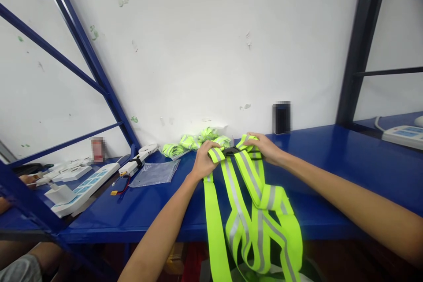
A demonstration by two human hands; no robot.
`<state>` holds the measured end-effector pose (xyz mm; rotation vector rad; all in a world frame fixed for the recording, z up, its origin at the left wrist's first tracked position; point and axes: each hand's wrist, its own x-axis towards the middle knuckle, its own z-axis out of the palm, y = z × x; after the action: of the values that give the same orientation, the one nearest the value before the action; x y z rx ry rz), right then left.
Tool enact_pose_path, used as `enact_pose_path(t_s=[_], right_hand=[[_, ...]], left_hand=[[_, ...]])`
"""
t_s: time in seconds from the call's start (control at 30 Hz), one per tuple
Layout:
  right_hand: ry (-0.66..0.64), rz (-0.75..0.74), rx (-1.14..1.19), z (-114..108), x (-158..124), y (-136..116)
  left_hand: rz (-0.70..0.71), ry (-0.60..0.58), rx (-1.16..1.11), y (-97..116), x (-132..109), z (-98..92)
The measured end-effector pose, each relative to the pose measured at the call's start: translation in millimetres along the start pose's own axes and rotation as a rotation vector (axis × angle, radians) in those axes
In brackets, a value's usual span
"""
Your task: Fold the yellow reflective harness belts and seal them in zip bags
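the left hand (203, 162) is clenched around the top end of a neon yellow reflective strap harness (253, 211), fingers curled over the folded band. the right hand (267, 147) grips the same harness at about 2 o'clock from the left one, its fingers pressing a yellow loop down. between the two hands sits a black buckle (233, 151), and both hands touch the straps on either side of it.

the harness lies at the front of the blue surface (330, 163). its upper part rests on the top and its long grey-striped bands hang over the front edge toward 6 o'clock.

just behind the left hand, at 11 o'clock from it, a heap of folded yellow straps (193, 140) lies against the white wall. at 9 o'clock from the left hand lies a clear plastic bag (155, 172), with a small white fan (146, 150) beyond it. further toward 9 o'clock a white power strip (89, 186) lies slantwise, with a red and black wire (121, 185) beside it. a dark upright object (282, 117), blurred, leans on the wall at 1 o'clock from the right hand. another power strip (405, 134) lies far off at 3 o'clock.
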<state>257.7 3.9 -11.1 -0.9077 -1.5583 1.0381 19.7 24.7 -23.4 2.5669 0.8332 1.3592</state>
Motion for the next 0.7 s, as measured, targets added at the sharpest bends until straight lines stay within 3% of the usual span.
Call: enact_pose_path(t_s=[0.07, 0.13, 0.23, 0.3, 0.4, 0.5, 0.6, 0.7], right_hand=[[-0.014, 0.059, 0.000, -6, -4, -6], [-0.132, 0.072, -0.086, -14, -7, -13], [-0.357, 0.042, -0.366, -29, -7, -21], [-0.424, -0.022, -0.604, -36, -6, -22], [-0.285, -0.256, -0.808, -34, -4, -17], [-0.195, -0.474, -0.838, -19, -2, -10], [-0.162, -0.524, -0.821, -3, 0, -3], [-0.097, -0.461, -0.702, 3, 2, 1]], left_hand=[[-0.043, 0.038, -0.025, -3, 0, -2.5], [-0.083, 0.048, -0.053, -5, 0, -4.0], [-0.117, 0.086, -0.080, -10, -1, -4.6], [-0.129, 0.112, -0.108, -13, 0, -4.2], [-0.148, 0.111, -0.148, -15, 2, -2.5], [-0.170, 0.100, -0.160, -14, 3, -0.3], [-0.193, 0.079, -0.164, -10, 3, -0.3], [-0.188, 0.031, -0.171, -5, 3, -3.0]])
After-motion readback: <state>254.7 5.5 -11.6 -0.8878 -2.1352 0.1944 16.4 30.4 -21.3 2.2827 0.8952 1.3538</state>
